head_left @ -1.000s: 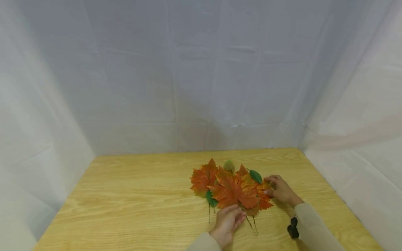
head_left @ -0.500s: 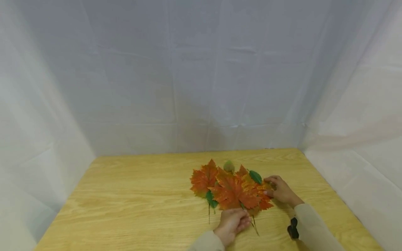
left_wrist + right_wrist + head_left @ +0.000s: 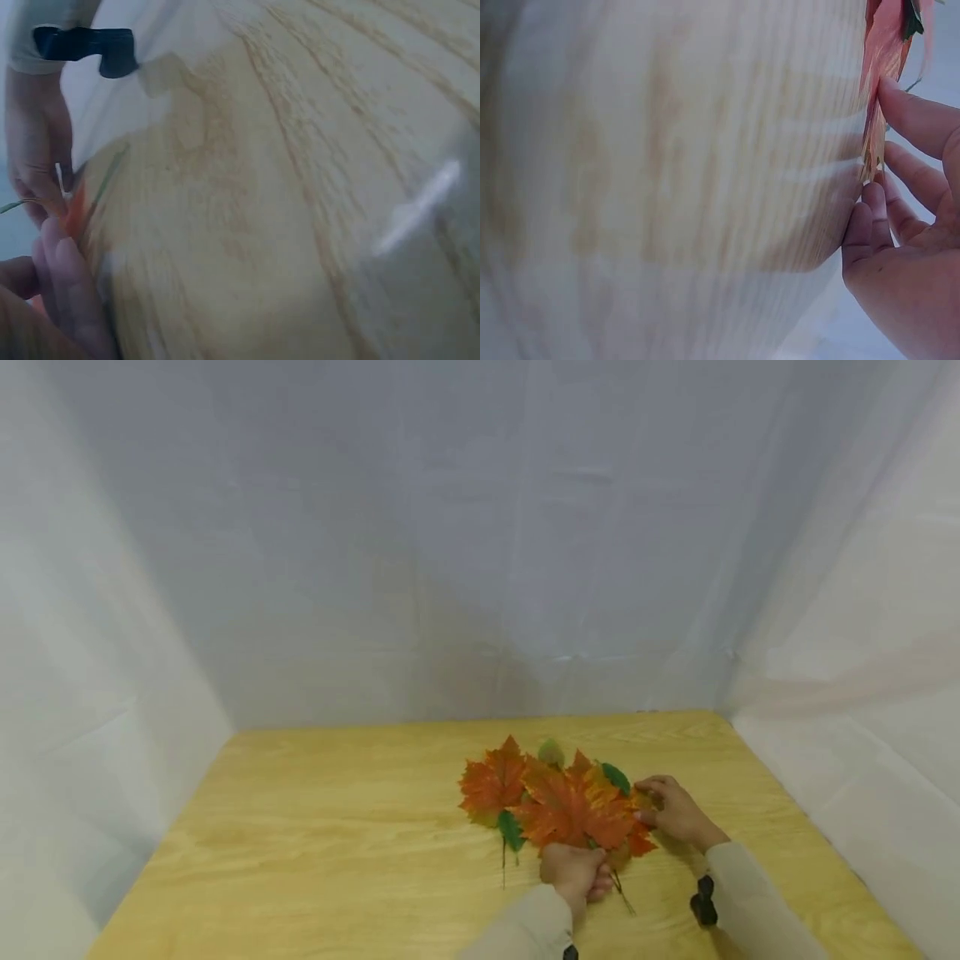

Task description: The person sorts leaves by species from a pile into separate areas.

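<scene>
An overlapping bunch of orange-red maple leaves (image 3: 562, 806), which look artificial, lies on the wooden table with a few small green leaves (image 3: 512, 830) among them. Thin dark stems (image 3: 624, 893) stick out toward the near edge. My left hand (image 3: 577, 872) is at the bottom of the bunch, its fingers curled around the stems; what lies inside the grip is hidden. On the right side, my right hand (image 3: 675, 812) pinches the outer edge of a leaf. In the right wrist view, its thumb and fingertips meet the leaf edge (image 3: 877, 97) from two sides.
The wooden table (image 3: 315, 827) stretches to the left of the leaves. White cloth walls (image 3: 480, 568) enclose the back and both sides. A black wrist device (image 3: 703, 902) sits by the right sleeve.
My left hand has shifted right along the bottom of the bunch, over to the stems, with its fingers curled in. The right hand stays at the leaf edge. The view tilts slightly.
</scene>
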Available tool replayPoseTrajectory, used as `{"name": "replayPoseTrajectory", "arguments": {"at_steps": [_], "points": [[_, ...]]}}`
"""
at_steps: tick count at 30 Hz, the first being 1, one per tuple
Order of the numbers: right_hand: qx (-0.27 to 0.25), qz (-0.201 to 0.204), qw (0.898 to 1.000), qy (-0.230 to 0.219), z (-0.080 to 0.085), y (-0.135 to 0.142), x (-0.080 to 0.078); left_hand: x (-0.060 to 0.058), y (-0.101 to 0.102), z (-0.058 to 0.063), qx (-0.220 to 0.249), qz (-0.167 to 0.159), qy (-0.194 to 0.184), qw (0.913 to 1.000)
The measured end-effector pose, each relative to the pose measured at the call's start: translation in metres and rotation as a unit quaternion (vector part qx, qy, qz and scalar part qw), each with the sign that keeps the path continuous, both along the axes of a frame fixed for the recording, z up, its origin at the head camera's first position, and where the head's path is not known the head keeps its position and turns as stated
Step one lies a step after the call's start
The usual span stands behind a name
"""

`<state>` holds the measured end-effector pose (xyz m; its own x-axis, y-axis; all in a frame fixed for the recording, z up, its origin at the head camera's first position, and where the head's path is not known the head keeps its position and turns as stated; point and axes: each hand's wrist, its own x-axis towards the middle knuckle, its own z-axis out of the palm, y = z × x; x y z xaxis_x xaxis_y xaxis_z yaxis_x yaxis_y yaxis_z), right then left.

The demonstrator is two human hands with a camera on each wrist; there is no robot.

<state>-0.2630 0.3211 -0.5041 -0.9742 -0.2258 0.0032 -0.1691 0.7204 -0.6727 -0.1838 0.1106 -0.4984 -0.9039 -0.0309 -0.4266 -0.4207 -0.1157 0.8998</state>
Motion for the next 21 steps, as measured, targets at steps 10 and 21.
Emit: {"name": "replayPoseTrajectory", "arguments": {"at_steps": [10,21], "points": [[-0.001,0.008,1.0,0.013,-0.0013,0.0011,-0.0003,-0.0035,0.0066,-0.0037,-0.038,0.033,-0.006,0.9987],[0.004,0.008,1.0,0.008,-0.0029,0.0004,0.0001,-0.0007,-0.0005,-0.0072,-0.008,0.05,0.023,0.9984]]}}
